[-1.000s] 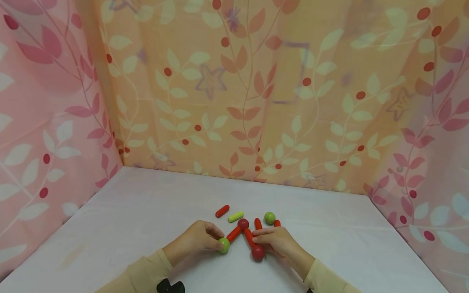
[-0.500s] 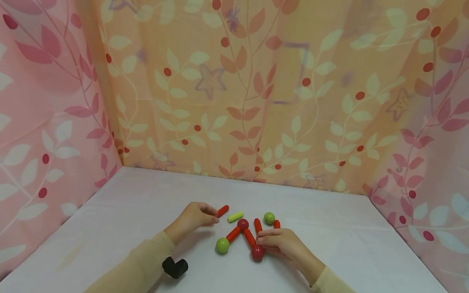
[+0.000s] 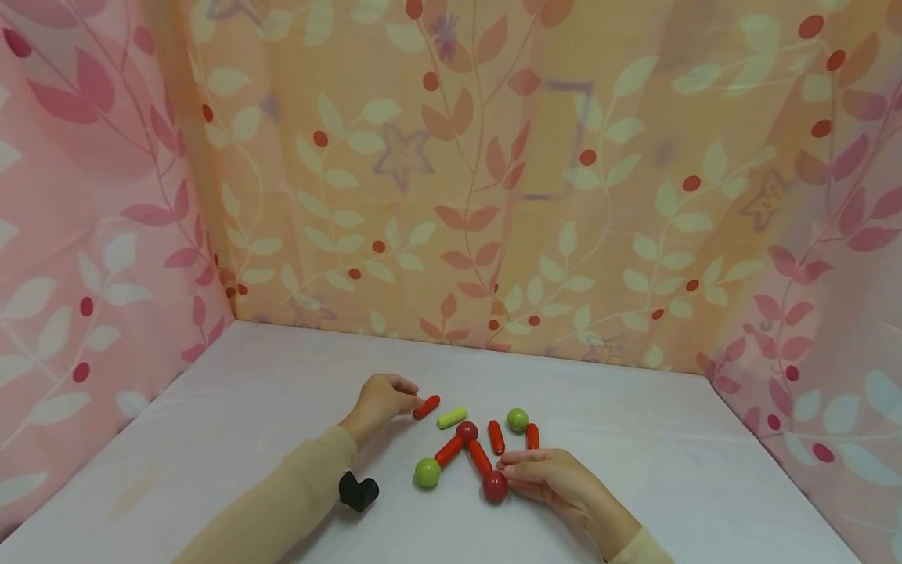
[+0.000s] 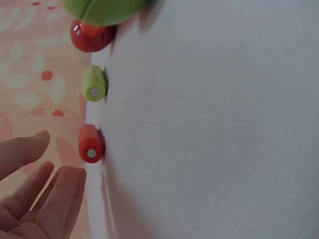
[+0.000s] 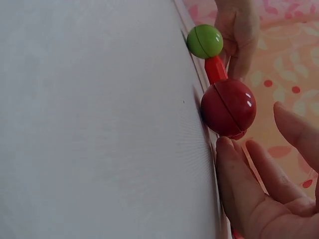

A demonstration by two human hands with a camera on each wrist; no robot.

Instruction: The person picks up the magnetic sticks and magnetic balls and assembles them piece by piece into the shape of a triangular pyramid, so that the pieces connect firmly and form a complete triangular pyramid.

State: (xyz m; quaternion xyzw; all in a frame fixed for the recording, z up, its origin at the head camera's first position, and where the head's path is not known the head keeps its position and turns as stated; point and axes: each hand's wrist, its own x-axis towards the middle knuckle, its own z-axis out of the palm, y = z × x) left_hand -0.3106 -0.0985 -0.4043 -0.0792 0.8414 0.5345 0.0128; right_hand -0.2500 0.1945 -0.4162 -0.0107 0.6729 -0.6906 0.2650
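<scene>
My left hand (image 3: 381, 403), spread, has left the nearer green ball (image 3: 427, 472), seemingly joined, for a loose red stick (image 3: 427, 406); my right hand (image 3: 558, 484), spread, flanks the nearer red ball (image 3: 496, 487).

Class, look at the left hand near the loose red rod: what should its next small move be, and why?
I'd suggest the left hand ease slightly closer and pinch the red rod between thumb and fingers. The left wrist view shows them parted with nothing between them, and the rod lies just ahead of the fingertips, so a short reach should probably do.
</scene>
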